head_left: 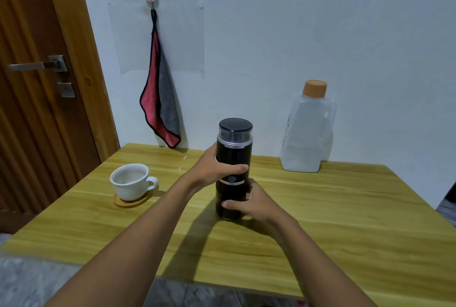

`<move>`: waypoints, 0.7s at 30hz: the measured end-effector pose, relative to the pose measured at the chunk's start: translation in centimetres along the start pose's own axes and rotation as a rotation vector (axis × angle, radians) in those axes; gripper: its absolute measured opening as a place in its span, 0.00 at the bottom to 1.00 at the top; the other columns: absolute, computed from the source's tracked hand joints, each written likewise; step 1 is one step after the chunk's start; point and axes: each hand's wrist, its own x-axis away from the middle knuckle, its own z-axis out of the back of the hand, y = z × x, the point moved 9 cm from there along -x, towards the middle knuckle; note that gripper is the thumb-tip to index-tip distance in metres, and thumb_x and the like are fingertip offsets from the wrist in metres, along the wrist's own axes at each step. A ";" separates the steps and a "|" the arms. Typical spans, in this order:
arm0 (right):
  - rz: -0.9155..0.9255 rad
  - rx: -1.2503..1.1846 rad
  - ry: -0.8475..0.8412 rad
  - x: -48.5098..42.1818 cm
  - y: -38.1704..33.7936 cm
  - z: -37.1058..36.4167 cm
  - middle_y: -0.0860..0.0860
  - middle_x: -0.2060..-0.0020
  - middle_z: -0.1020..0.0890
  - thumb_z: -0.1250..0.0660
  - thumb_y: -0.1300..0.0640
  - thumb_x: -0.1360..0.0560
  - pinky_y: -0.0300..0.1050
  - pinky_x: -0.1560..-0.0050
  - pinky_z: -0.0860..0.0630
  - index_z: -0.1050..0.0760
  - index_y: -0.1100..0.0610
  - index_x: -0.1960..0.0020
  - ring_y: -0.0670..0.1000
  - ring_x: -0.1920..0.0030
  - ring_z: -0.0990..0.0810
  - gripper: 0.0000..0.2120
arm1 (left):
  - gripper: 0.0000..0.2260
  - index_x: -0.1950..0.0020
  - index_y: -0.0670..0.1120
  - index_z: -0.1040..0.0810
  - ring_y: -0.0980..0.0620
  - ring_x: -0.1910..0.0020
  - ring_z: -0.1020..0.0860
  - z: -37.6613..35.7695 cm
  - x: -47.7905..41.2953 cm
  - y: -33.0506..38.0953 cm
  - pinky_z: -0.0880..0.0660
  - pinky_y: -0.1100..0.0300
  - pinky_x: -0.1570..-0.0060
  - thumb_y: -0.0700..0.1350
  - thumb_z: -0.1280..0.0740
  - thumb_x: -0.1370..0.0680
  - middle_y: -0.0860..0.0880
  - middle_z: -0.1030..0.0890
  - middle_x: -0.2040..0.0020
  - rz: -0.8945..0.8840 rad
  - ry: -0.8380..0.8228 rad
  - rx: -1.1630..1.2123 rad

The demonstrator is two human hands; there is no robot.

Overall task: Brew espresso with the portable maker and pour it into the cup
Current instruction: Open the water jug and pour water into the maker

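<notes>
A black cylindrical portable espresso maker (234,156) with a clear-walled top and dark lid stands upright in the middle of the wooden table (345,220). My left hand (217,167) grips its upper body, thumb across the front. My right hand (249,201) grips its lower section near the base. A white cup (130,180) with its handle pointing right sits on a round wooden coaster (130,201) to the left of the maker, apart from both hands. The cup looks empty.
A translucent plastic jug (306,134) with an orange cap stands at the table's back right by the wall. A red and grey cloth (160,106) hangs from a wall hook. A wooden door (37,84) is at the left.
</notes>
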 end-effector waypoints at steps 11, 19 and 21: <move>0.394 0.067 0.427 2.8 -14.3 9.2 0.44 0.46 0.17 0.43 0.49 0.26 0.40 0.48 0.24 0.22 0.48 0.43 0.44 0.46 0.18 0.16 | 0.30 0.32 0.56 0.26 0.66 0.44 0.19 -0.2 1.2 0.5 0.23 0.68 0.50 0.49 0.18 0.31 0.57 0.16 0.41 -0.056 0.048 0.024; 0.461 0.951 0.246 1.7 -22.2 4.7 0.39 0.42 0.20 0.36 0.42 0.32 0.40 0.57 0.32 0.23 0.39 0.37 0.42 0.47 0.24 0.23 | 0.40 0.25 0.61 0.37 0.63 0.41 0.20 1.5 1.5 4.4 0.22 0.68 0.48 0.52 0.19 0.31 0.58 0.20 0.38 -0.184 0.129 -0.001; 0.483 1.044 0.240 1.4 -22.8 4.2 0.42 0.44 0.17 0.33 0.44 0.31 0.42 0.58 0.30 0.21 0.42 0.37 0.46 0.49 0.22 0.22 | 0.38 0.25 0.59 0.37 0.63 0.40 0.19 1.2 1.5 4.7 0.24 0.68 0.47 0.48 0.19 0.28 0.59 0.19 0.38 -0.206 0.125 -0.015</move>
